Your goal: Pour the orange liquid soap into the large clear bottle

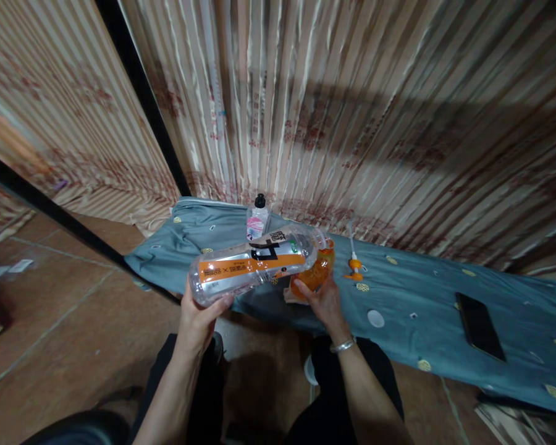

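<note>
A large clear bottle (254, 262) with an orange and silver label lies nearly level in the air, tipped toward the right. My left hand (201, 315) is closed round its base end. Its mouth is at the top of a small orange see-through bottle (317, 272), which my right hand (322, 300) grips from the right side. Whether liquid passes between them cannot be made out. An orange pump head (354, 267) with a clear tube lies on the teal cloth right of the orange bottle. Behind the large bottle stands a clear bottle with a black cap (258, 221).
The teal patterned cloth (412, 296) covers a long narrow surface. On it are a white round disc (375, 318) and a black phone (480, 326) at the right. A striped curtain (287, 93) hangs behind; black poles (143, 93) slant at the left.
</note>
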The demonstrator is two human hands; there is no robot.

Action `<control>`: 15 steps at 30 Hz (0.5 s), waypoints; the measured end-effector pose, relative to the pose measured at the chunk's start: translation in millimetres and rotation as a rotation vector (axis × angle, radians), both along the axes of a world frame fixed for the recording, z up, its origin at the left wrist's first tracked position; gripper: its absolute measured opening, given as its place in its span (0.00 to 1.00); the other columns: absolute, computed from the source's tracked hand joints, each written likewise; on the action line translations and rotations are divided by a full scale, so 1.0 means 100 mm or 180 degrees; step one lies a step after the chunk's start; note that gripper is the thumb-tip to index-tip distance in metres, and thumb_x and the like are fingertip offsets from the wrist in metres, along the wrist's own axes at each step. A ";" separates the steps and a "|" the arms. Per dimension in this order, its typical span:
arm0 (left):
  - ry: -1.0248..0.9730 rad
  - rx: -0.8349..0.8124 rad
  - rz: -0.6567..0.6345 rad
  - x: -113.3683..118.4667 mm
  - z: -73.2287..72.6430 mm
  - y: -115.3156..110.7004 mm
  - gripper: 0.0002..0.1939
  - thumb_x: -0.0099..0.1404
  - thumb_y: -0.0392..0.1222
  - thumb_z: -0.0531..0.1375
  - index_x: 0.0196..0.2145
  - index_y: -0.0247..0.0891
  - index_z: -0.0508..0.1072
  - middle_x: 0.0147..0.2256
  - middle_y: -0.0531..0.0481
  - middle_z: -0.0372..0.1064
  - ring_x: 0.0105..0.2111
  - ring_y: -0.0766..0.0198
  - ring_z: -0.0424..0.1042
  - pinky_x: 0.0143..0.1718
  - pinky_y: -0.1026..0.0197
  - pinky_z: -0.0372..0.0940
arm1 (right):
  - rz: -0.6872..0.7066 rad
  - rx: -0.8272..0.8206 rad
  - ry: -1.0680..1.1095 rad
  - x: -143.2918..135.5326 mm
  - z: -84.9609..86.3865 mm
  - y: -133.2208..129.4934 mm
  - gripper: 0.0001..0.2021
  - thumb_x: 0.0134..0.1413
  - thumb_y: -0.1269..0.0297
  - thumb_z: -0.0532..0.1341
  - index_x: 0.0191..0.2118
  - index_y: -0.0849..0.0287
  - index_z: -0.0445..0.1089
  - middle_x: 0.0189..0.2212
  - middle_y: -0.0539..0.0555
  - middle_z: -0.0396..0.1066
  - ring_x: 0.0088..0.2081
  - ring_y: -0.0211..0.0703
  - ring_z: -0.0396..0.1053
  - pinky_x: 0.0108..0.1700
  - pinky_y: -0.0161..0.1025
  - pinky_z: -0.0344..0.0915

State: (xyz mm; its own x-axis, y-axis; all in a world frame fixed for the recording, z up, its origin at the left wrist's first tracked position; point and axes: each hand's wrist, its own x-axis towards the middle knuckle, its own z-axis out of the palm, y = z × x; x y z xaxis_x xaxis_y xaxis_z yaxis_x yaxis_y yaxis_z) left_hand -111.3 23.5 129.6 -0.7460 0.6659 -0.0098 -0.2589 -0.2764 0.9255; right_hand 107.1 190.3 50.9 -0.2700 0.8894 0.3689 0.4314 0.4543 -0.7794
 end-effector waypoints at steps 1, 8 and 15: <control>-0.0057 0.0021 0.0027 0.01 0.01 0.01 0.54 0.36 0.44 0.82 0.62 0.38 0.72 0.49 0.40 0.81 0.47 0.47 0.82 0.53 0.49 0.75 | -0.0023 -0.0065 0.0022 0.00 0.01 0.00 0.41 0.55 0.46 0.70 0.69 0.57 0.59 0.54 0.67 0.79 0.54 0.65 0.79 0.57 0.66 0.76; -0.0234 0.0101 0.0075 0.05 0.06 0.03 0.55 0.35 0.42 0.82 0.62 0.39 0.71 0.44 0.44 0.81 0.41 0.54 0.81 0.49 0.54 0.74 | -0.0064 -0.0250 0.0092 -0.03 0.08 -0.04 0.36 0.54 0.47 0.70 0.65 0.55 0.63 0.51 0.63 0.80 0.54 0.62 0.79 0.60 0.65 0.73; -0.0303 0.0106 0.0072 0.07 0.05 0.04 0.55 0.34 0.42 0.81 0.61 0.40 0.72 0.43 0.45 0.82 0.39 0.54 0.81 0.48 0.54 0.75 | -0.0097 -0.0201 0.0024 -0.03 0.05 -0.03 0.41 0.54 0.41 0.68 0.66 0.61 0.62 0.51 0.67 0.81 0.56 0.65 0.78 0.57 0.62 0.75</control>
State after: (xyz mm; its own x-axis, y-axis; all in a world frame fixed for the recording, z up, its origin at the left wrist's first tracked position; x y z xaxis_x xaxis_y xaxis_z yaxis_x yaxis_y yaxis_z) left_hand -104.5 27.1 134.4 -0.7576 0.6499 -0.0596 -0.3386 -0.3134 0.8872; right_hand 104.4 187.7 56.1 -0.2398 0.9188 0.3136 0.4382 0.3907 -0.8095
